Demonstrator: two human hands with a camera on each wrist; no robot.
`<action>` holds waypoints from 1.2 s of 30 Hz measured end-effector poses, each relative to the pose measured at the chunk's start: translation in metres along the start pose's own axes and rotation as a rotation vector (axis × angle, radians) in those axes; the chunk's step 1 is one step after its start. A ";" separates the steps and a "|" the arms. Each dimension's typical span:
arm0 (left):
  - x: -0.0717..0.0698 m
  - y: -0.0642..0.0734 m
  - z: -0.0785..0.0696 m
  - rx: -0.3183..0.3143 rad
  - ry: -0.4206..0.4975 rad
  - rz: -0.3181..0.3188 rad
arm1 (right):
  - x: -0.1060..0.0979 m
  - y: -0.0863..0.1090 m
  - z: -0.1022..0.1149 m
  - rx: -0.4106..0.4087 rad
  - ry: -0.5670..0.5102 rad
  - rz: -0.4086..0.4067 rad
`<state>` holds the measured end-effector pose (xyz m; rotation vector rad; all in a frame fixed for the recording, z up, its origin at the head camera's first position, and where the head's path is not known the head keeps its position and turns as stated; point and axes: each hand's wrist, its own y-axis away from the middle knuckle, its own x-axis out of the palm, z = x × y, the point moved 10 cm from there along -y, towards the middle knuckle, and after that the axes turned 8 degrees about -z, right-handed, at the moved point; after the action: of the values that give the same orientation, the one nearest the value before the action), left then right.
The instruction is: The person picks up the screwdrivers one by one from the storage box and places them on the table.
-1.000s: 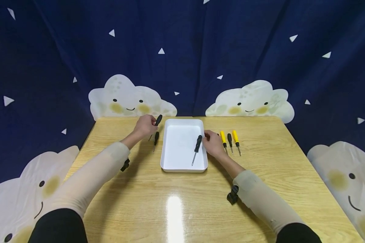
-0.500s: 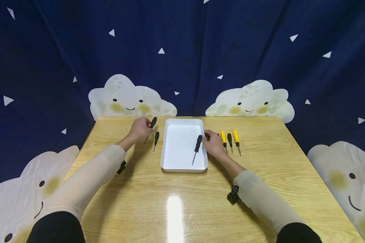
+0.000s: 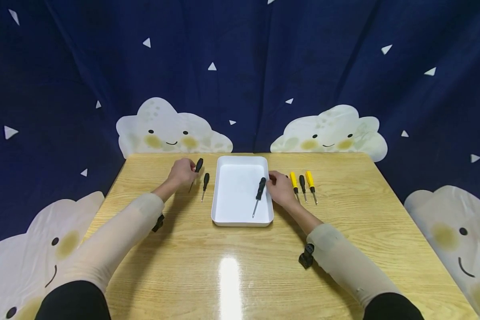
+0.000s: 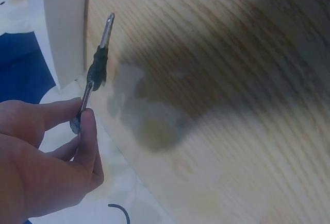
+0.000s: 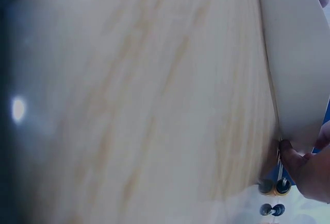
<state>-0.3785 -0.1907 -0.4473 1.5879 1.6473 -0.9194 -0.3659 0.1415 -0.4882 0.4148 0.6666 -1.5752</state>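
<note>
My left hand (image 3: 182, 172) pinches a screwdriver (image 3: 199, 165) with a black handle, left of the white tray (image 3: 234, 224). Its shaft slants down toward the table; whether the tip touches is unclear. Beside it lies a second black-handled screwdriver (image 3: 206, 181), which the left wrist view shows beyond the fingertips. A third black screwdriver (image 3: 260, 190) lies inside the tray, against its right side. At the tray's right wall, my right hand (image 3: 279, 189) holds the rim, thumb outside and other fingers over the inner side in the right wrist view.
Right of the right hand, two yellow-handled screwdrivers (image 3: 310, 180) lie with a black-handled screwdriver (image 3: 302, 184) between them. Part of a dark thing shows behind that hand. The wooden table (image 3: 176, 275) ends at a blue curtain (image 3: 240, 80) with cloud pictures.
My left hand has moved left and slightly nearer with its screwdriver, which now sits lower and farther from the tray. The right hand and the tray stay put.
</note>
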 end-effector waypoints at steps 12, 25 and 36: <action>0.018 0.006 0.011 0.003 -0.044 0.023 | -0.003 -0.002 0.003 -0.024 0.013 -0.011; 0.034 0.008 0.018 -0.025 -0.046 0.088 | 0.000 0.001 -0.001 0.007 0.010 0.002; 0.034 0.007 0.020 -0.056 -0.045 0.085 | -0.002 0.000 0.002 0.006 0.010 -0.003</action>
<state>-0.3731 -0.1896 -0.4874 1.5759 1.5495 -0.8516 -0.3649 0.1421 -0.4856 0.4269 0.6704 -1.5798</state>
